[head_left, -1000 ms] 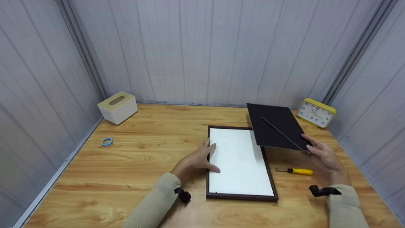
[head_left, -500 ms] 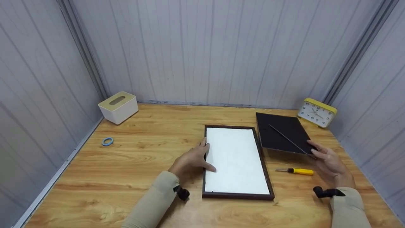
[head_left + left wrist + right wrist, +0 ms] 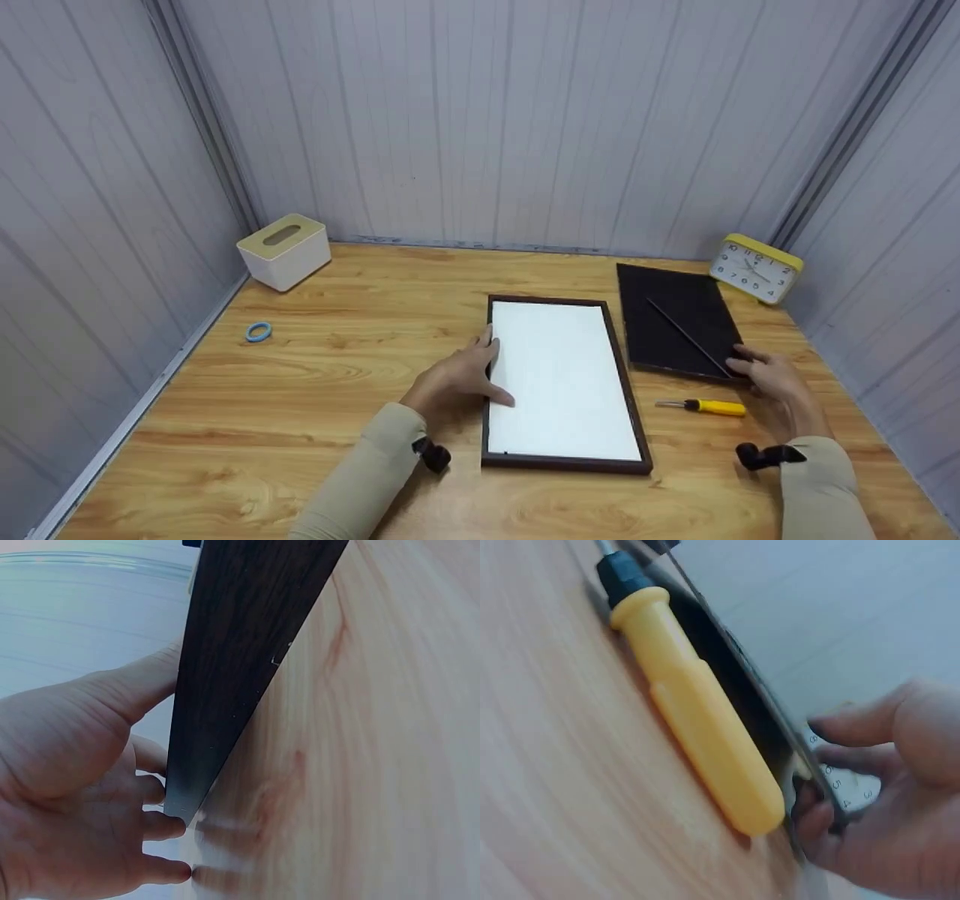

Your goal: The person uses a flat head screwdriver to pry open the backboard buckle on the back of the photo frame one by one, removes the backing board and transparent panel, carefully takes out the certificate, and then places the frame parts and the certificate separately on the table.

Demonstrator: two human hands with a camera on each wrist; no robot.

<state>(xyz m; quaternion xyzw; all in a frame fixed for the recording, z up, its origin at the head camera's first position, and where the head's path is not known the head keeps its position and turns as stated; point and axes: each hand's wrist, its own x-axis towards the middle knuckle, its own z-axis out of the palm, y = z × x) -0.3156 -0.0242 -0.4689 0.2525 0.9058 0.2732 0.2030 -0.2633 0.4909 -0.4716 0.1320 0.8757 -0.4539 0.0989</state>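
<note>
A dark brown picture frame (image 3: 567, 465) lies on the wooden table, a white sheet or panel (image 3: 562, 375) filling it. Along the frame's left side rests my left hand (image 3: 461, 375), thumb over the white surface. In the left wrist view its fingers are fairly straight, two of the fingertips (image 3: 180, 870) down by the frame's outer side. My right hand (image 3: 776, 382) pinches the near right corner of a black backing board (image 3: 667, 307), which has a thin diagonal strip across it. Thumb above and fingers below the board's edge, the right wrist view shows that corner raised off the table.
Just in front of the board lies a yellow-handled screwdriver (image 3: 712, 407). A yellow and white clock (image 3: 756, 270) stands at the back right, close to the board's far corner. To the left are a tissue box (image 3: 285, 253) and a light blue ring (image 3: 259, 331). Panel walls enclose the table.
The black board has moved right and down with my right hand, from overlapping the frame to lying beside it. The frame shifted slightly left at first, my left hand staying on it.
</note>
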